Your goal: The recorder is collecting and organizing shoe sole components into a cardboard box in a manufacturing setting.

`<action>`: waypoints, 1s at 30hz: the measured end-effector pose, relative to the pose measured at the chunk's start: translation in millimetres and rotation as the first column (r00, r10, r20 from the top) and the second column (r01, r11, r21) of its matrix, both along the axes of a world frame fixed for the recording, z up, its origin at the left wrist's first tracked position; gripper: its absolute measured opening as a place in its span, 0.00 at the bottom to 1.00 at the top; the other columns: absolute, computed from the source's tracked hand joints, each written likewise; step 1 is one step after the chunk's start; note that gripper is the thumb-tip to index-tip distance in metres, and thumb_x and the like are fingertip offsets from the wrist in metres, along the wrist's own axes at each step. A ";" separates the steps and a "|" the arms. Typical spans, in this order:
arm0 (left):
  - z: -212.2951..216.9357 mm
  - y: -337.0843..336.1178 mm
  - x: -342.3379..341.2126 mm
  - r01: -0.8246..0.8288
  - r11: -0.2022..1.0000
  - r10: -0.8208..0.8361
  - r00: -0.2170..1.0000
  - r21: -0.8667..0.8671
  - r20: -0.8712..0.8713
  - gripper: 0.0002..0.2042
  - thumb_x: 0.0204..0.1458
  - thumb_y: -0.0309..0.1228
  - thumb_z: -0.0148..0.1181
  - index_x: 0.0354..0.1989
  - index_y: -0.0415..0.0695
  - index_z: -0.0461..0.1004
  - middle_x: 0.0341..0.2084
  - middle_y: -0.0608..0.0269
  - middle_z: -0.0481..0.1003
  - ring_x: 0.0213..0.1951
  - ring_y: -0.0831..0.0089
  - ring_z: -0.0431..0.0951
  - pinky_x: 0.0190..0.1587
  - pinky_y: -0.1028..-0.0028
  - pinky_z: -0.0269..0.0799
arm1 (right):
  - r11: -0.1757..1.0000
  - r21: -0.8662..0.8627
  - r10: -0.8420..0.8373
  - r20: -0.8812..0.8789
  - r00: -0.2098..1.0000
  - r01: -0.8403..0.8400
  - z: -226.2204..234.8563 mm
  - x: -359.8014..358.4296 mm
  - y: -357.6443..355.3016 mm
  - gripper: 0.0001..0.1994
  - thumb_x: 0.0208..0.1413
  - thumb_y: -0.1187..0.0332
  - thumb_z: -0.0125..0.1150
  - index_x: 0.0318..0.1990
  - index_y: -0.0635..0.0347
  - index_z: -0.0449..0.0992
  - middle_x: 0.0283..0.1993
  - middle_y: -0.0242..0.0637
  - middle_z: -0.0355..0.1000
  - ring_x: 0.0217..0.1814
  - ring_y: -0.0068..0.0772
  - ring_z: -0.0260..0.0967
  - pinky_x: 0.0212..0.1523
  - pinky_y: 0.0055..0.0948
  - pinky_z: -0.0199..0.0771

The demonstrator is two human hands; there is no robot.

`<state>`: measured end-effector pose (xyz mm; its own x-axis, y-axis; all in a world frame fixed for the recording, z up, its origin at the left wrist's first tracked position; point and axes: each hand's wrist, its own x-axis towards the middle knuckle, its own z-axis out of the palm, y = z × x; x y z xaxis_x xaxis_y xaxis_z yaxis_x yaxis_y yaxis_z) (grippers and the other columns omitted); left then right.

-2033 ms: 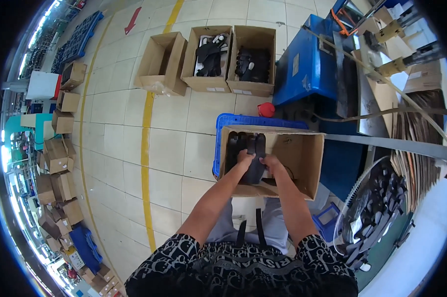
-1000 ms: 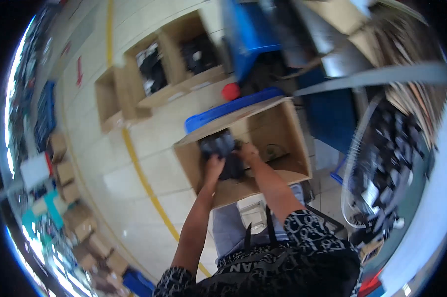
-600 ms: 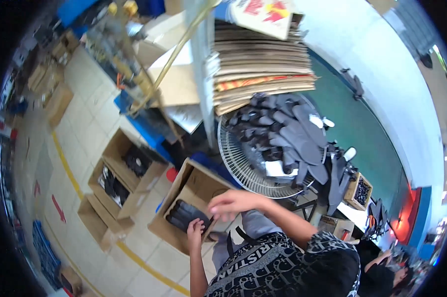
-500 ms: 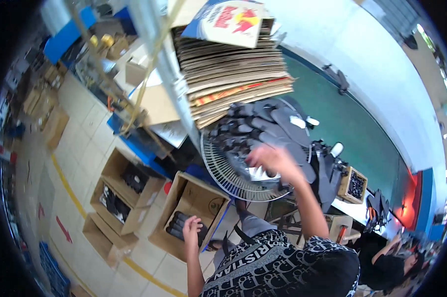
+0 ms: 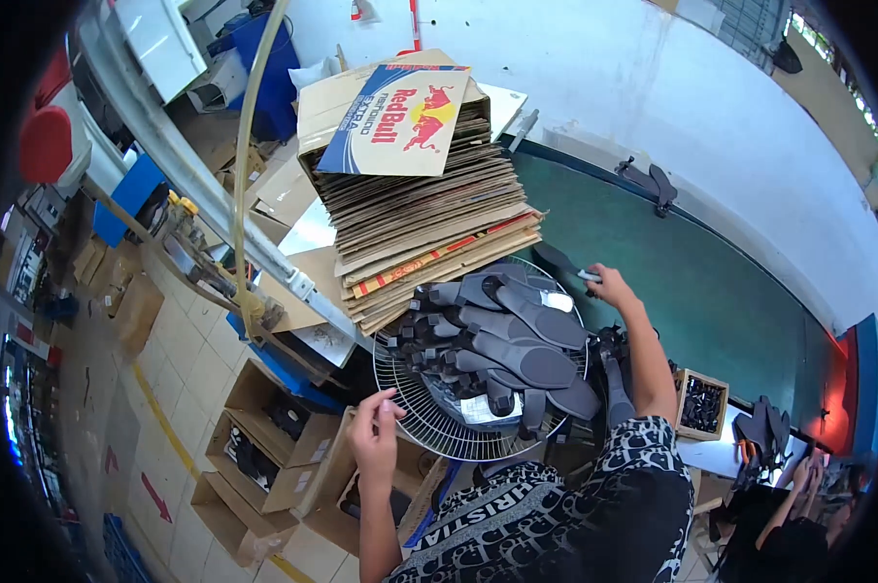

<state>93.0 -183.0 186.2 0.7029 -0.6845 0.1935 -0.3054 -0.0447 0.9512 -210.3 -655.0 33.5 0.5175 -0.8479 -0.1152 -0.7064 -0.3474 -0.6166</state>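
My right hand is closed around the pale end of a dark, flat, paddle-shaped piece over the far right rim of a round wire basket. The piece's exact kind cannot be made out. Heaped in the basket are several long dark-grey parts with rounded flat ends, along with a clear plastic bag bearing a white label. My left hand is raised left of the basket, above an open cardboard box. Its fingers are loosely bent and apart, with nothing in them.
Behind the basket rises a tall stack of flattened cardboard beside a metal post. A green work surface runs along the wall. To the right stands a wooden box of small black parts; a co-worker's hands are beyond. More open cartons stand on the floor.
My right hand has gone from the basket's middle to its far right rim and grips the pale-ended piece. My left hand has risen from the dark parts in the carton. The view has shifted.
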 end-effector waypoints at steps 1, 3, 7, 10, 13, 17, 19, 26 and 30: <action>3.5 -6.6 -5.7 -0.005 1.000 0.005 1.000 0.003 0.001 0.09 0.61 0.24 0.51 0.45 0.38 0.76 0.26 0.64 0.76 0.30 0.79 0.74 0.34 0.79 0.68 | 1.000 0.003 0.005 0.001 1.000 -0.005 28.0 4.9 9.0 0.22 0.51 0.58 0.67 0.48 0.63 0.73 0.36 0.48 0.77 0.37 0.44 0.77 0.37 0.40 0.76; 12.9 -26.9 -16.9 0.104 0.995 -0.102 0.967 0.004 0.233 0.08 0.57 0.22 0.54 0.43 0.38 0.77 0.28 0.59 0.77 0.31 0.71 0.76 0.37 0.74 0.71 | 0.954 -0.287 0.105 0.045 0.993 -0.088 94.2 10.3 35.4 0.16 0.55 0.57 0.62 0.34 0.64 0.75 0.24 0.47 0.74 0.29 0.49 0.74 0.33 0.44 0.72; 38.4 -82.5 -43.2 0.340 0.940 -0.280 0.785 -0.007 0.553 0.19 0.51 0.26 0.62 0.53 0.40 0.72 0.50 0.50 0.72 0.52 0.53 0.72 0.55 0.62 0.68 | 0.849 -0.436 0.279 -0.111 0.954 -0.299 243.9 31.5 118.4 0.16 0.55 0.54 0.61 0.32 0.59 0.76 0.26 0.42 0.75 0.27 0.47 0.72 0.30 0.42 0.70; 87.8 -102.4 -65.9 0.342 0.940 -0.253 0.730 -0.019 0.635 0.28 0.50 0.30 0.65 0.60 0.39 0.65 0.58 0.48 0.66 0.61 0.51 0.64 0.62 0.57 0.59 | 0.770 -0.443 0.492 -0.047 0.869 -0.459 311.2 60.1 187.6 0.18 0.55 0.50 0.62 0.33 0.59 0.77 0.27 0.41 0.76 0.28 0.43 0.74 0.29 0.37 0.70; 81.5 -91.6 -52.2 0.361 0.932 -0.291 0.677 0.040 0.676 0.18 0.50 0.30 0.64 0.50 0.42 0.72 0.47 0.49 0.75 0.51 0.56 0.75 0.57 0.57 0.66 | 0.674 -0.118 0.657 0.547 0.519 -0.729 324.4 76.0 225.7 0.24 0.59 0.47 0.57 0.46 0.60 0.77 0.32 0.38 0.79 0.30 0.31 0.78 0.28 0.30 0.72; 41.7 -38.8 -23.1 0.314 0.945 -0.327 0.900 -0.092 -0.287 0.09 0.60 0.29 0.56 0.44 0.37 0.72 0.34 0.56 0.79 0.31 0.71 0.80 0.35 0.74 0.77 | 0.847 -0.029 0.495 0.406 0.769 -0.530 265.1 97.7 230.2 0.28 0.61 0.46 0.53 0.54 0.63 0.72 0.37 0.42 0.78 0.36 0.37 0.78 0.38 0.34 0.76; 26.0 -14.2 -15.7 0.248 0.948 -0.317 0.761 -0.198 -0.565 0.11 0.61 0.30 0.56 0.47 0.37 0.70 0.34 0.56 0.78 0.32 0.72 0.80 0.35 0.74 0.78 | 0.907 -0.279 0.350 0.086 0.933 -0.315 176.7 94.1 212.9 0.29 0.58 0.45 0.56 0.52 0.65 0.72 0.42 0.47 0.76 0.43 0.50 0.74 0.44 0.41 0.75; -26.3 46.2 -18.0 0.027 0.967 -0.219 0.586 -0.252 -0.780 0.11 0.61 0.32 0.55 0.48 0.41 0.68 0.38 0.54 0.77 0.36 0.67 0.80 0.39 0.67 0.80 | 0.888 -0.306 0.325 -0.113 0.939 -0.344 89.2 90.9 222.5 0.26 0.44 0.50 0.72 0.39 0.64 0.71 0.42 0.48 0.70 0.45 0.51 0.70 0.45 0.43 0.71; -41.0 58.9 -25.6 0.002 0.963 -0.229 0.534 -0.269 -0.814 0.11 0.62 0.31 0.54 0.49 0.41 0.67 0.42 0.53 0.76 0.40 0.65 0.79 0.42 0.65 0.79 | 0.929 -0.011 0.367 -0.066 0.928 -0.369 84.9 82.9 200.5 0.20 0.50 0.53 0.68 0.36 0.64 0.74 0.35 0.46 0.74 0.40 0.48 0.73 0.40 0.40 0.73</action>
<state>67.5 -124.0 145.1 0.5379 -0.7923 -0.2881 0.6408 0.1622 0.7503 -127.4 -454.5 118.5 0.7863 -0.6018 -0.1400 -0.5626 -0.6036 -0.5650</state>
